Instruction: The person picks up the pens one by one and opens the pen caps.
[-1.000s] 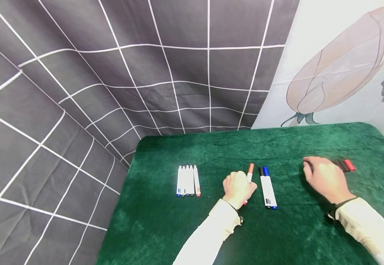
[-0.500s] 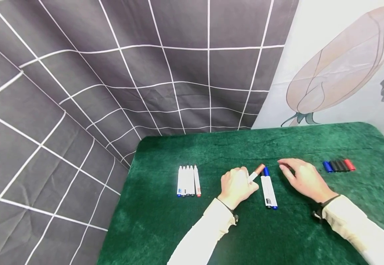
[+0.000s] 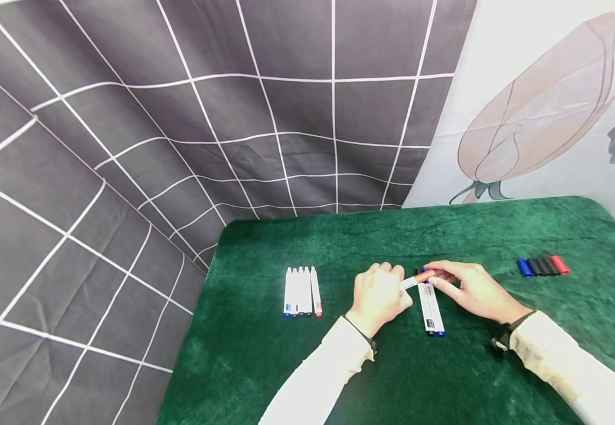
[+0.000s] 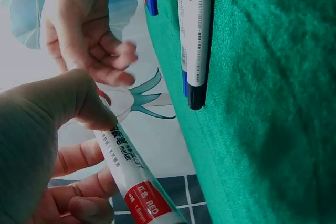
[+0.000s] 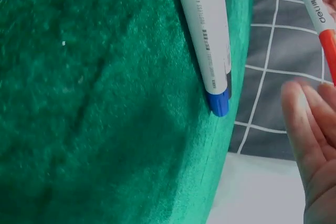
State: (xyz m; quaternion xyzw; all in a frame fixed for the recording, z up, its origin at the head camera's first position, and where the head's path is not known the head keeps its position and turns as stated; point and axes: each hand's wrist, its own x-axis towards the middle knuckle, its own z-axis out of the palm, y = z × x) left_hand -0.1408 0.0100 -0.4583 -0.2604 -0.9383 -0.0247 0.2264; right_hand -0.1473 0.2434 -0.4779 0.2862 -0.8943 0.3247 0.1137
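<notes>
My left hand [image 3: 376, 295] holds a red whiteboard marker [image 4: 128, 169] between thumb and fingers. Its label reads RED in the left wrist view, and its red cap [image 5: 328, 51] points toward my right hand. That right hand [image 3: 474, 289] reaches in from the right, thumb and fingertips spread right at the cap in the head view. In the right wrist view its fingers [image 5: 296, 108] extend beside the cap without being wrapped round it. Below the held marker, two capped markers [image 3: 431, 310], one black and one blue, lie side by side on the cloth.
Several white uncapped markers [image 3: 299, 292] lie in a row at the left. On the right, loose blue, black and red caps [image 3: 543, 265] form a short row. The green cloth [image 3: 339, 242] covers the table, and a grey gridded curtain [image 3: 307, 106] hangs behind it.
My right hand has moved left from beside the row of caps to the marker's cap. The left hand has lifted the red marker and swung its cap end rightward.
</notes>
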